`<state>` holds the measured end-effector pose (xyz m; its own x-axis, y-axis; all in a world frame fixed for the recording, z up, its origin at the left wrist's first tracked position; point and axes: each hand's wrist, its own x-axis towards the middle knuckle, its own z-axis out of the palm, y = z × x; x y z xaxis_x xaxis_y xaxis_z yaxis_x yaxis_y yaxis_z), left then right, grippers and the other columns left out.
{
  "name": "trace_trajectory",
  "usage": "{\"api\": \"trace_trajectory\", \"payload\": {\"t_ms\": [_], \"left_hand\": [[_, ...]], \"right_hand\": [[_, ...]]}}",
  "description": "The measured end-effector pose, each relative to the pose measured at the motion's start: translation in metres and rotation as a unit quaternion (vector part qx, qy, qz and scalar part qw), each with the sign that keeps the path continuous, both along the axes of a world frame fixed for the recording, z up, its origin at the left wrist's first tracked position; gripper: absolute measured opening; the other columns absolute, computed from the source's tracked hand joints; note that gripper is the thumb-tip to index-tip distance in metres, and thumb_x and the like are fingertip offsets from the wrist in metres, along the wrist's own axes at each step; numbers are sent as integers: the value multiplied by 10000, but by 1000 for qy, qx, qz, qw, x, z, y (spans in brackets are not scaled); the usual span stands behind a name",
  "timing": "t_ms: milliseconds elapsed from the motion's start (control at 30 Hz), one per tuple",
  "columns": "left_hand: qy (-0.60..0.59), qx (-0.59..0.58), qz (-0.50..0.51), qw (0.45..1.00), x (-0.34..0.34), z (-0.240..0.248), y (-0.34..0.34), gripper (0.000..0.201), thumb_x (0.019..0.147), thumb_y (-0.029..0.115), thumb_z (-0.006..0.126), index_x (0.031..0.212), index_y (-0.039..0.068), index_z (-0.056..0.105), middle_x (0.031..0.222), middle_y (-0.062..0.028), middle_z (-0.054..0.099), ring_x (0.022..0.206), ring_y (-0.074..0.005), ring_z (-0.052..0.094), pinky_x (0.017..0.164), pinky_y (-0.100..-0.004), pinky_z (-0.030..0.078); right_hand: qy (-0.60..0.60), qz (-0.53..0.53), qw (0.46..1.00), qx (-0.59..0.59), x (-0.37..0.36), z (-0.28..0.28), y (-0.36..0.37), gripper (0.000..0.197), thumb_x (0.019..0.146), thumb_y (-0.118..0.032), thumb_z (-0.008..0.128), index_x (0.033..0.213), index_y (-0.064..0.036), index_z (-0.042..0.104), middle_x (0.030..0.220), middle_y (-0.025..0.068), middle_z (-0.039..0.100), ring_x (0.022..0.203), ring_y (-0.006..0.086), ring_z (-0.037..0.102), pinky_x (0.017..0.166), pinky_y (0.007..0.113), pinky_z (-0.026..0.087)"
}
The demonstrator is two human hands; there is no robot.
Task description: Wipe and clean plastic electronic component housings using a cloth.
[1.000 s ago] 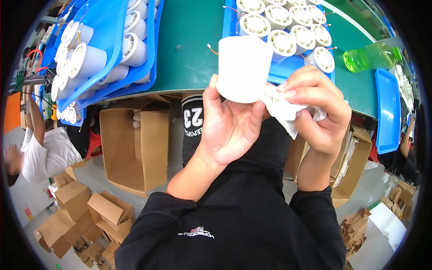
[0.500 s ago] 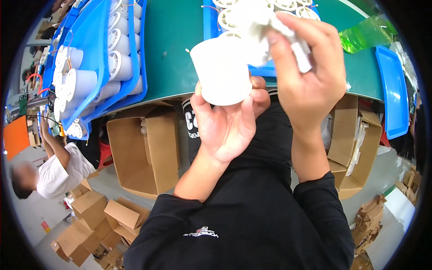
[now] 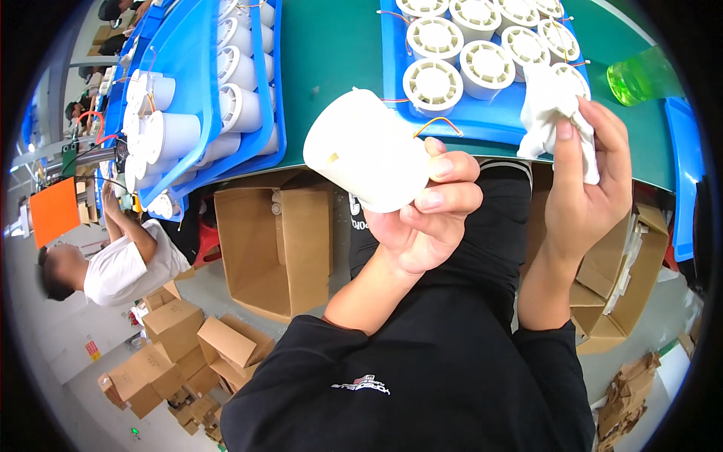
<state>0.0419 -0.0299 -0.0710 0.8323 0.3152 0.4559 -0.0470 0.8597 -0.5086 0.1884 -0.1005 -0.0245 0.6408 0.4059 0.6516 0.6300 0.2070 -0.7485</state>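
Note:
My left hand is closed around a white cylindrical housing, held tilted above my lap at the table's front edge. Coloured wires with a small plug show beside its upper right side. In my right hand a crumpled white cloth is pinched between thumb and fingers, apart from the housing. Behind both hands, a blue tray holds several upright white housings with slotted round tops and thin wires.
Stacked blue trays with more white cylinders stand at the left on the green table. A green bottle lies at the right near another blue tray. Cardboard boxes sit below. A person in white works at far left.
My right hand has drawn the cloth away from the housing to the right. The housing has tilted in my left hand. The whole view has shifted, showing more of the tray behind.

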Motion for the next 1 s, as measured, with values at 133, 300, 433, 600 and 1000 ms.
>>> {"api": "trace_trajectory", "payload": {"t_ms": [133, 300, 433, 600, 1000], "left_hand": [[2, 28, 11, 1000, 5, -1, 2, 380, 922, 189, 562, 1212, -53, 519, 1097, -110, 432, 951, -205, 462, 800, -243, 579], [426, 457, 433, 650, -15, 29, 1, 436, 789, 299, 734, 1056, -12, 586, 952, -173, 535, 754, -269, 586, 685, -350, 551], [299, 751, 564, 168, -39, 59, 27, 406, 649, 153, 822, 989, 21, 643, 976, -124, 568, 850, -293, 607, 726, -377, 552], [116, 776, 614, -85, -39, 75, 36, 238, 651, 9, 740, 880, 40, 685, 971, -90, 589, 886, -261, 594, 744, -310, 584], [30, 756, 638, -138, -35, 74, 44, 175, 740, 20, 673, 913, 45, 671, 998, -26, 569, 906, -181, 582, 809, -300, 579]], "right_hand": [[7, 26, 1000, -16, 3, -6, -5, 222, 803, 63, 626, 1024, 47, 619, 1023, 114, 617, 936, 162, 573, 836, 259, 445], [130, 124, 984, -2, 16, -18, -19, 219, 814, 39, 610, 1033, 45, 604, 1061, 112, 598, 951, 155, 564, 853, 256, 432], [269, 202, 942, 3, 32, -26, -39, 229, 816, 0, 608, 1042, 26, 588, 1093, 118, 577, 965, 153, 560, 855, 261, 430], [275, 206, 939, 11, 39, -23, -54, 238, 800, -3, 609, 1034, 29, 581, 1049, 126, 566, 928, 157, 536, 832, 261, 414], [9, 267, 963, -50, -17, 17, -41, 398, 602, 46, 763, 979, -5, 645, 883, 139, 602, 704, 231, 593, 608, 294, 481]]}}
